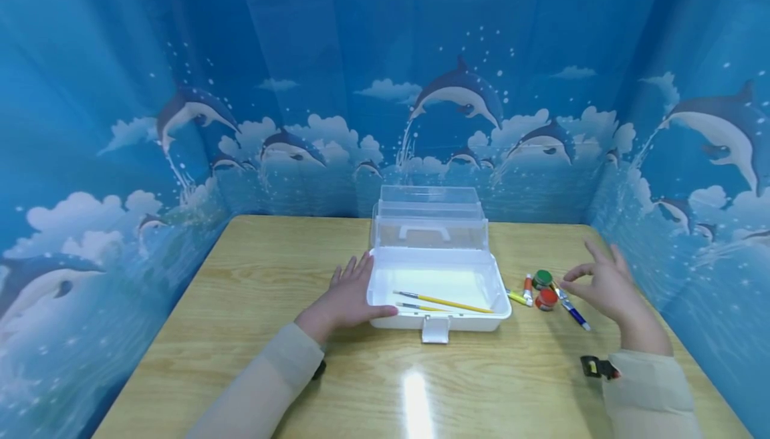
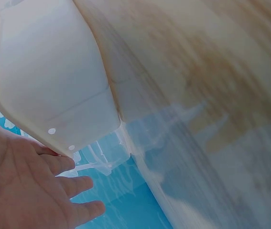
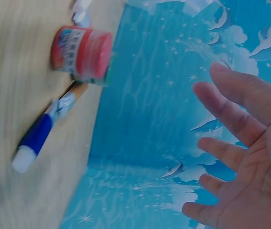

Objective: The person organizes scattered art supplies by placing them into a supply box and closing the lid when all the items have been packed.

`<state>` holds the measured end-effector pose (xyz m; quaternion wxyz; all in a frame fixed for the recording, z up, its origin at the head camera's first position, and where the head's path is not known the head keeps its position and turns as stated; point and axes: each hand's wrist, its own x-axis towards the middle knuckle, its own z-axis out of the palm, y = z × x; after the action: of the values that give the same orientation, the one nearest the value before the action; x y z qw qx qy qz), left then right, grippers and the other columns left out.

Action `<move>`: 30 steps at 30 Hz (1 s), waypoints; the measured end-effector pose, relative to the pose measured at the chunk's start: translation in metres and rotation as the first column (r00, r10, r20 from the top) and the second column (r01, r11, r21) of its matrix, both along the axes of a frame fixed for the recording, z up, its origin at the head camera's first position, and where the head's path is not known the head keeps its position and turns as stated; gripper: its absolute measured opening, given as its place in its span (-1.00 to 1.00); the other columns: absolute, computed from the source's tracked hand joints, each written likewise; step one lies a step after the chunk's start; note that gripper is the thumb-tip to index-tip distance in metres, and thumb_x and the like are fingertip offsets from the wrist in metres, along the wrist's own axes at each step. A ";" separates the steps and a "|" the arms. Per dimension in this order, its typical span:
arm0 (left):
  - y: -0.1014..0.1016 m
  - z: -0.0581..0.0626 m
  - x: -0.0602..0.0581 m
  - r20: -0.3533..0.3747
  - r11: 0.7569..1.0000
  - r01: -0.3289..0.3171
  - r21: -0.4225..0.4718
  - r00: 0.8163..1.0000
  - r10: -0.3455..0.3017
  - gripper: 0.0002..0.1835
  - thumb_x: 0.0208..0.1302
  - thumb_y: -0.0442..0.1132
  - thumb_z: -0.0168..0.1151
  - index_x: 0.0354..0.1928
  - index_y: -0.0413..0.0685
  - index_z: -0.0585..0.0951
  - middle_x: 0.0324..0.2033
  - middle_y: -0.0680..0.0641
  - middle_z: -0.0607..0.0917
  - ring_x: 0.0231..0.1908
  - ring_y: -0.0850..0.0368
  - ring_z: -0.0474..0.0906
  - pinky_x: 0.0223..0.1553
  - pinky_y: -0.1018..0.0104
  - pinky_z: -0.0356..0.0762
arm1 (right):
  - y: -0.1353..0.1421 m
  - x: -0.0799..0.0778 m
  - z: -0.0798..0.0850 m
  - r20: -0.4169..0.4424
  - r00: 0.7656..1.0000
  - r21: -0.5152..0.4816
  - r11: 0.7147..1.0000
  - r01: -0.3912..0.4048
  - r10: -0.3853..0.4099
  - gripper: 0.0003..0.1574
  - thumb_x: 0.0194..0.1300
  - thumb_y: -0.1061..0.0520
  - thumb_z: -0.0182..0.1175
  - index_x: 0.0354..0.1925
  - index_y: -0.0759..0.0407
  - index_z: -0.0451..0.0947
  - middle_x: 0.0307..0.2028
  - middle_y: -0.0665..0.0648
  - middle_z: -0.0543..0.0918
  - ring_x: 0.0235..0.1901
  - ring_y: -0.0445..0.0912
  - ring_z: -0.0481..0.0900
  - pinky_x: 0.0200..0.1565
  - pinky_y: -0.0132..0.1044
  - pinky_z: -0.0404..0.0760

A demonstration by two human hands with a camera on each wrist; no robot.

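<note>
Against the left end of a white plastic box (image 1: 472, 323) with a clear hinged lid (image 1: 430, 233), left hand (image 1: 349, 295) with fingers extended, thumb over the front rim, gripping nothing; inside, to the right of that hand, two slim yellow-handled paintbrushes (image 1: 457, 304). Above the wood-grain counter (image 1: 271, 245), right hand (image 1: 607, 292) empty, thumb and forefinger tips close together, other fingers spread, near but apart from a blue-handled paintbrush (image 1: 575, 314), with a small round red jar (image 1: 546, 299) just left of that brush.
</note>
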<state>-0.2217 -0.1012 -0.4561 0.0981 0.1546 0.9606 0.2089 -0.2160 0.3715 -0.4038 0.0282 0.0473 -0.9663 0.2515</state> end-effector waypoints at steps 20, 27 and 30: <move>-0.001 -0.002 -0.002 -0.010 1.000 0.014 -0.002 1.000 -0.014 0.37 0.01 0.65 0.09 0.60 -0.05 -0.25 0.59 -0.07 -0.24 0.55 -0.16 -0.36 0.48 -0.18 -0.41 | 0.027 -0.003 -0.023 0.193 0.980 0.135 0.990 0.028 -0.054 -0.74 0.17 0.03 0.41 -0.36 0.22 0.69 0.38 0.72 -0.13 0.34 0.65 -0.53 0.16 0.64 -0.31; 0.000 -0.001 -0.001 -0.006 1.000 0.003 -0.007 1.000 -0.003 0.39 -0.02 0.67 0.08 0.60 -0.05 -0.22 0.59 -0.07 -0.22 0.55 -0.15 -0.36 0.48 -0.17 -0.41 | 0.031 -0.007 -0.033 0.246 0.966 0.098 0.994 0.049 -0.072 -0.70 0.14 0.00 0.44 -0.37 0.22 0.68 0.40 0.70 -0.18 0.34 0.62 -0.62 0.17 0.62 -0.39; 0.000 0.000 0.000 -0.004 1.000 -0.001 -0.003 1.000 0.001 0.38 -0.01 0.66 0.10 0.60 -0.05 -0.22 0.59 -0.07 -0.22 0.55 -0.15 -0.36 0.48 -0.16 -0.41 | 0.032 -0.009 -0.037 0.260 0.962 0.107 0.993 0.057 -0.083 -0.73 0.10 0.02 0.45 -0.41 0.19 0.67 0.40 0.70 -0.18 0.34 0.63 -0.59 0.17 0.63 -0.39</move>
<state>-0.2220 -0.1014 -0.4562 0.0960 0.1543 0.9613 0.2073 -0.2248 0.4040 -0.4406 -0.0941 -0.0194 -0.9737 0.2064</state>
